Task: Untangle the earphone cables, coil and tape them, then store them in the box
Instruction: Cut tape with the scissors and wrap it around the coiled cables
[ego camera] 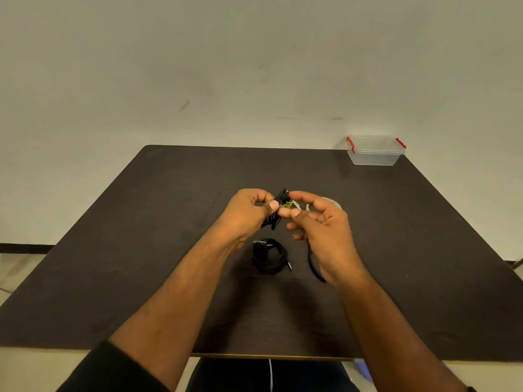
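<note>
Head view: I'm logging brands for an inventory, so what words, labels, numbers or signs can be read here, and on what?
None can be read.
Clear box with red latches: no label shows.
Coiled black cable bundle in the left hand: a small yellow-green patch by the fingers, too blurred to read.
Coiled earphones on the table: no print legible.

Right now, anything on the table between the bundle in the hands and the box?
Nothing visible. The cable bundle is held above mid-table by the left hand and right hand; the box sits at the far right corner with bare table between. Its lid looks closed, though.
</note>
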